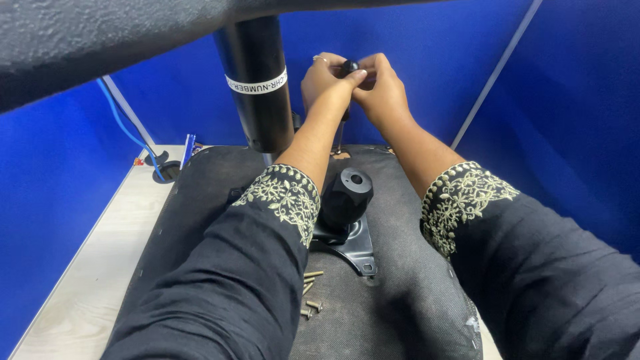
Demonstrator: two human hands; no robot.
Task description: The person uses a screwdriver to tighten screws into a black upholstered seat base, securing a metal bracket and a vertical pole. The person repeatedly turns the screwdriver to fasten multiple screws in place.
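Observation:
Both my hands meet at the top middle, closed around the black handle of a screwdriver point(349, 67). My left hand point(325, 83) wraps it from the left, my right hand point(381, 90) from the right. The thin metal shaft point(341, 137) runs down to the far end of an upturned black chair seat point(200, 220). A black metal seat mechanism point(347, 213) with a round knob-like hub lies on the seat between my forearms. Several loose screws point(310, 283) lie on the seat near my left sleeve.
A black cylinder with a white label band point(257, 83) hangs down at the upper left, under a dark textured chair base point(80, 40). The seat rests on a pale wooden table point(87, 267). Blue partition walls point(573, 133) surround it. A blue cable point(127, 127) runs to the table's back left.

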